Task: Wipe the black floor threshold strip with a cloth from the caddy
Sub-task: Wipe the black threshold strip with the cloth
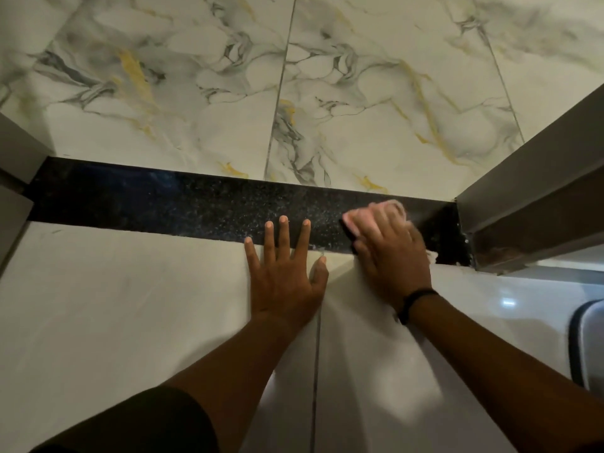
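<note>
The black speckled threshold strip runs across the floor from the left door frame to the right one. My right hand presses a pale pink cloth flat on the strip's right part, close to the right frame; the hand and cloth are blurred. My left hand lies flat with fingers spread on the plain white tile, its fingertips reaching onto the strip's near edge. Most of the cloth is hidden under my right hand. The caddy is not in view.
Marble-patterned tiles lie beyond the strip, plain white tiles on the near side. Grey door frames stand at the left and right. A grey object with a dark rim sits at the right edge.
</note>
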